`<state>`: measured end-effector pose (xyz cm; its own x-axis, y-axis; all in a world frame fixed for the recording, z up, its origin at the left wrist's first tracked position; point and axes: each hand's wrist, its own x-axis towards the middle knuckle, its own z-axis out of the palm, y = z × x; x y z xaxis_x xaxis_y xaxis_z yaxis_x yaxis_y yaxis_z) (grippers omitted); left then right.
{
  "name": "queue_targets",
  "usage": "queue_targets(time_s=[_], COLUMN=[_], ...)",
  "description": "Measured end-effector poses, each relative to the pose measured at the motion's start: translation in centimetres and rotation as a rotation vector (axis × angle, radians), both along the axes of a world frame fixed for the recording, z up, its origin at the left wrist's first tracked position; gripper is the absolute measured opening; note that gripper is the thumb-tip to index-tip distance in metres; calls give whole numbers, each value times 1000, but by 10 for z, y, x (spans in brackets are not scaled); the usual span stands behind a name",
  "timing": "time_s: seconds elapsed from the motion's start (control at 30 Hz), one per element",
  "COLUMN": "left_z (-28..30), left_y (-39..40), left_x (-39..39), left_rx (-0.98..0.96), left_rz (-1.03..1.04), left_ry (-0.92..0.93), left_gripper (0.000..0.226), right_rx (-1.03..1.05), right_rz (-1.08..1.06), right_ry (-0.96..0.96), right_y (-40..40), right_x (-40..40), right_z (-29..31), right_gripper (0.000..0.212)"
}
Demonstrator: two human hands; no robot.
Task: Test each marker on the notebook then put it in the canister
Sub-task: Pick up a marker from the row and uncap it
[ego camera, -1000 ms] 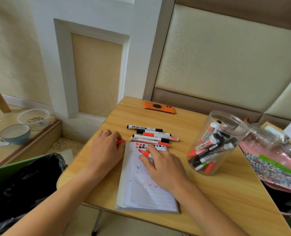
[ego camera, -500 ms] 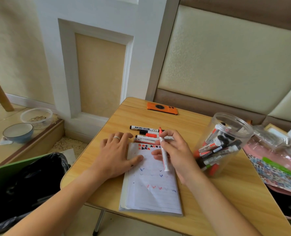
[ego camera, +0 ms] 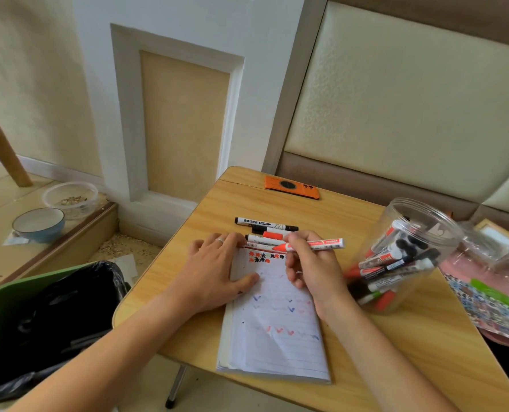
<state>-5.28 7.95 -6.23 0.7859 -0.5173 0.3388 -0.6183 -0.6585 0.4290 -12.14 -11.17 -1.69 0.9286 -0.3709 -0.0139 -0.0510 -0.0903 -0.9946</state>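
A lined notebook lies open on the wooden table, with red and blue check marks on its page. My left hand rests flat on the notebook's left edge, fingers straight. My right hand grips a red-capped marker, held level above the top of the page, cap pointing left. Several more markers lie in a row just beyond the notebook. A clear plastic canister stands tilted to the right of my right hand, with several markers inside.
An orange phone lies at the table's far edge. A patterned pouch and clear plastic items crowd the right side. A green bin with a black liner stands left of the table. Two bowls sit on the floor step.
My right hand has turned the marker from upright over the page to level, cap pointing left. My left hand, earlier at the notebook's top left corner, now lies flat on the page edge.
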Motion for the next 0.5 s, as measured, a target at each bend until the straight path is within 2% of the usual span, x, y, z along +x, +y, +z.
queue_targets(time_s=[0.17, 0.33, 0.5], left_z=[2, 5, 5], left_y=[2, 3, 4], left_x=[-1, -3, -2], left_rx=[7, 44, 95], left_rz=[-42, -91, -122], left_ry=[-5, -12, -9], left_gripper=[60, 44, 37], right_rx=[-73, -235, -183], right_rz=[-1, -19, -5], right_ry=[10, 49, 113], right_y=[1, 1, 2], right_x=[1, 4, 10], right_z=[-2, -3, -4], right_gripper=[5, 15, 10])
